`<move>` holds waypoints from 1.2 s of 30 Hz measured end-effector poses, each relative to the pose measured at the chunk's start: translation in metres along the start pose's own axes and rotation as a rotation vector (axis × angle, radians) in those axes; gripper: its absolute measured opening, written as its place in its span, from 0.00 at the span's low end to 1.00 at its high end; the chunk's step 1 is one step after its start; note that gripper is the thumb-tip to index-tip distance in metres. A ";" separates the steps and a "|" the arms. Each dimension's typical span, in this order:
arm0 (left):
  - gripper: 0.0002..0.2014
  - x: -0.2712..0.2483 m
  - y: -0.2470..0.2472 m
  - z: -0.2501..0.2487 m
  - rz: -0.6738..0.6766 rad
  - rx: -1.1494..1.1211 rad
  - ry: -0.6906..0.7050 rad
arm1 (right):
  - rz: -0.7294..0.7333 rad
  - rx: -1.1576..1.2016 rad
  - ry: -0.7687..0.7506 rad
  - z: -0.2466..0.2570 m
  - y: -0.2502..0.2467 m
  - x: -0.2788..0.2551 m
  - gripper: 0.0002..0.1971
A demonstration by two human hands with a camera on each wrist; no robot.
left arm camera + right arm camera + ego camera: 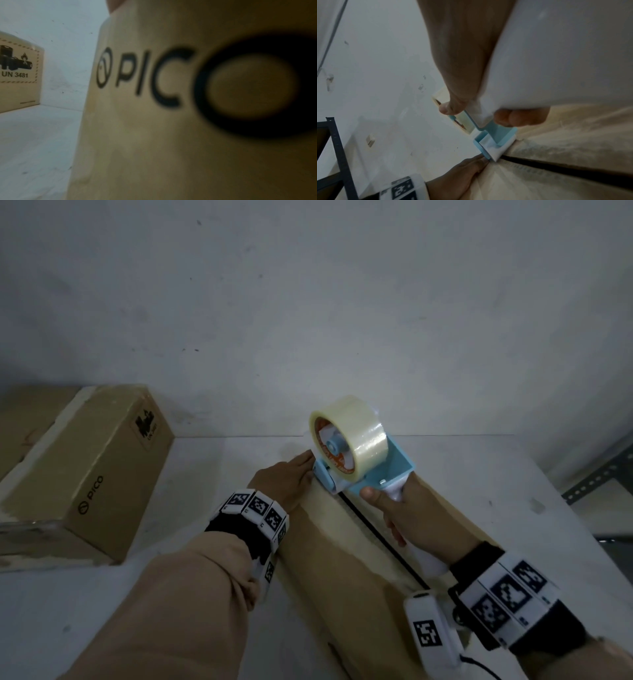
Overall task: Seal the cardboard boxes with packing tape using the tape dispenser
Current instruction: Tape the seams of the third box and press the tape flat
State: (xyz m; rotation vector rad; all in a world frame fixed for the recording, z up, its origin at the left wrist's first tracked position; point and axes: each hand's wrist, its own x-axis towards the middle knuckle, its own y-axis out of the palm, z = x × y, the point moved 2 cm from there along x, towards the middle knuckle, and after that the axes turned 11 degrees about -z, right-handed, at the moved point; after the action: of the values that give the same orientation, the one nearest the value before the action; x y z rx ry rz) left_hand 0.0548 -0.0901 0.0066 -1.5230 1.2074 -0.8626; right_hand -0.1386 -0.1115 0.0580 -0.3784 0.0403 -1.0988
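Two cardboard boxes sit on the desk (pixel 479 467): a closed box (pixel 92 470) far left, and the near box (pixel 342 559) under both hands. Its open seam (pixel 380 542) runs near-right to far-left. The tape dispenser (pixel 356 460) stands at the seam's far end, roll pointing away, handle gripped in the right hand (pixel 400 508). The left hand (pixel 287 481) lies flat just beside its nose. Taping likely pulls nearward.

Left hand (pixel 286 479) lies flat, fingers seemingly straight; right hand (pixel 399 508) has fingers curled tight, thumb forward.
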 end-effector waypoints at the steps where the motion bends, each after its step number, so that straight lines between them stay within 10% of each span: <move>1: 0.24 0.000 0.000 0.000 -0.001 -0.003 0.001 | -0.001 0.008 0.003 0.000 -0.001 -0.001 0.17; 15: 0.23 0.009 0.012 0.009 0.022 0.031 0.064 | -0.066 -0.255 0.313 -0.036 -0.079 -0.121 0.18; 20: 0.23 -0.011 0.015 -0.012 -0.170 0.323 0.035 | -0.087 -0.171 0.248 -0.032 -0.077 -0.118 0.20; 24: 0.27 -0.073 0.039 -0.066 0.139 0.206 0.143 | -0.063 -0.133 0.195 -0.030 -0.079 -0.119 0.20; 36: 0.23 -0.060 0.048 -0.063 0.048 0.177 0.102 | -0.063 -0.084 0.154 -0.044 -0.072 -0.114 0.23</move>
State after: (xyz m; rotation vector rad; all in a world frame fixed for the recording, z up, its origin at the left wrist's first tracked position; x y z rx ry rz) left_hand -0.0318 -0.0501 -0.0198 -1.3170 1.2024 -0.9975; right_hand -0.2624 -0.0526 0.0226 -0.3722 0.2126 -1.1896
